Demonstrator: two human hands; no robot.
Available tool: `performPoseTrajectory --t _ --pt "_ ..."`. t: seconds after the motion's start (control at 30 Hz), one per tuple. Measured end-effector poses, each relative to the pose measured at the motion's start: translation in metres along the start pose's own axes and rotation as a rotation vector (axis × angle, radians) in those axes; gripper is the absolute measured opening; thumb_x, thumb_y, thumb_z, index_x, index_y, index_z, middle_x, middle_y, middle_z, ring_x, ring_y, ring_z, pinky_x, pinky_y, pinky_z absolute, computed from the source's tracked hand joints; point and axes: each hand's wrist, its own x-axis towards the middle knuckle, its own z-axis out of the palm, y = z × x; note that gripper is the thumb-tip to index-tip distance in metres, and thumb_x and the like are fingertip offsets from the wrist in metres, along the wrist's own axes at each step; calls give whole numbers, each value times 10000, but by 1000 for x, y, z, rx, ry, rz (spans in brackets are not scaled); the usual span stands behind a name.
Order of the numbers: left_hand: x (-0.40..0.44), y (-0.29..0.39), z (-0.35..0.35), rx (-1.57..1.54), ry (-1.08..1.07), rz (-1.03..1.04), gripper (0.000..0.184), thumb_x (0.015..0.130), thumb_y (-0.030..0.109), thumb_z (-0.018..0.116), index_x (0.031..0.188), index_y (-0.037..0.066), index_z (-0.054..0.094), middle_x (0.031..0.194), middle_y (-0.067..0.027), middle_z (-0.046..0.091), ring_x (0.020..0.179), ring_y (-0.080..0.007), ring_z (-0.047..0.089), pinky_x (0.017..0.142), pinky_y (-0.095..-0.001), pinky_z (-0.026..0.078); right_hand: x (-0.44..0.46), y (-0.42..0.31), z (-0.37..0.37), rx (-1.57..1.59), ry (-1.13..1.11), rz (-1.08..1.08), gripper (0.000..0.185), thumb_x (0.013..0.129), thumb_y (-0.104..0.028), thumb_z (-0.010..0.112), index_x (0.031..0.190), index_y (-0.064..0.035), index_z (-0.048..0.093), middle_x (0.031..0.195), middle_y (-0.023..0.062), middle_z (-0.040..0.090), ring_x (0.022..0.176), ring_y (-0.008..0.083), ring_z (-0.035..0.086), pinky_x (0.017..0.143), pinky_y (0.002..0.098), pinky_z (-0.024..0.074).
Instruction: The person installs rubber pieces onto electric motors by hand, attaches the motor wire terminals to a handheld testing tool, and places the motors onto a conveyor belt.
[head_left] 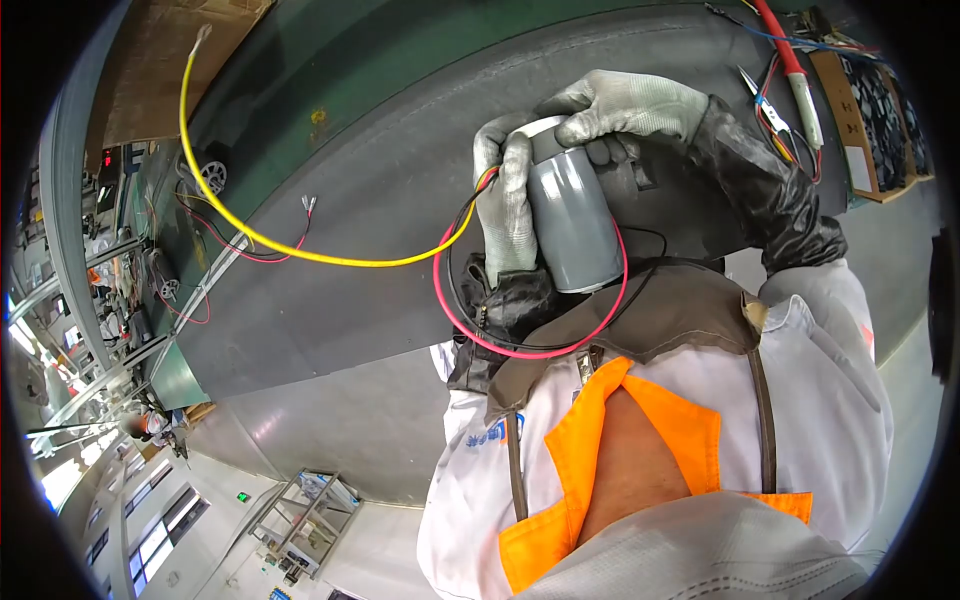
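A smooth grey cylinder (pixel 575 220) is held close to the front of the body, its far end between both gloved hands. My left hand (pixel 508 195) has its fingers wrapped round the left side of that end. My right hand (pixel 630 105) curls over the far end from the right, thumb and fingers pressed on it. Part of a white rim (pixel 541 126) shows between the hands. Beside my left hand, a yellow wire (pixel 350 262) arcs far to the left, while a red wire (pixel 437 285) and a black wire loop below the cylinder.
Dark work surface (pixel 330 310) lies under the hands. At upper right are pliers (pixel 765 108), a red-and-white tool (pixel 795 80) and an open cardboard box (pixel 870 125). Cardboard (pixel 165 70) stands upper left, near wire leads (pixel 305 212). A person (pixel 155 425) is far left.
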Motion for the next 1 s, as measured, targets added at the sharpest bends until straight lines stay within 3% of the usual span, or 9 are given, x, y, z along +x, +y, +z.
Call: performPoseTrajectory --t 0.27,0.33,0.4,0.43,0.47,0.57,0.67,0.87,1.0 --pt "9 -16 -9 92 40 25 242 1021 159 580 1203 6 534 1079 -113 632 936 -168 626 821 -315 539 -3 -23 17 -282 146 162 351 990 -294 638 1178 -3 690 667 43 635 474 92 550 405 260 432" --pt "21 -16 -16 547 71 229 221 999 98 601 1188 -8 558 1072 -110 623 970 -180 601 857 -309 508 -5 -7 15 -169 175 37 338 986 -259 626 1237 -41 686 693 59 642 520 110 577 480 282 491" --pt "19 -15 -17 684 108 249 234 982 76 621 1189 -22 574 1098 -114 613 1000 -191 580 884 -309 483 -12 3 14 -471 334 -92 358 984 -249 617 1300 -90 668 784 108 672 677 208 667 674 347 563" --pt "19 -17 -20 639 96 250 252 1004 103 623 1218 -18 568 1129 -95 616 1028 -167 579 910 -301 484 -6 9 21 -803 492 -404 406 980 -284 618 1357 -134 630 945 163 682 902 328 689 859 422 548" --pt "18 -20 -23 598 80 246 271 1027 130 625 1248 -14 561 1159 -76 618 1056 -143 579 935 -292 485 -16 14 23 -797 439 -282 477 982 -329 614 1406 -113 577 1120 194 650 1076 391 638 928 450 520" --pt "16 -36 -27 523 18 385 289 1045 140 595 1280 -21 550 1223 -99 599 1119 -165 569 979 -307 476 -12 18 56 -794 517 -268 530 978 -320 608 1433 -64 513 1207 186 617 1159 367 606 947 452 516" --pt "15 -37 -36 684 22 400 310 1057 154 572 1307 -26 538 1274 -114 583 1168 -186 557 1013 -327 466 9 35 83 -814 761 -283 424 965 -275 599 1339 -80 551 1167 182 621 1145 378 593 937 489 520" --pt "14 -31 -24 692 41 440 267 1043 153 590 1256 -8 598 1232 -121 618 1149 -205 579 1016 -339 465 19 40 75 -678 831 -416 272 959 -226 595 1176 -65 629 1118 183 627 1094 381 602 934 472 518" --pt "5 -25 -23 894 240 761 224 1039 129 573 1196 2 669 1175 -136 660 1133 -255 621 990 -378 499 2 33 68 -705 879 -568 278 947 -173 608 1201 -77 669 1076 165 645 1047 373 614 896 464 526"
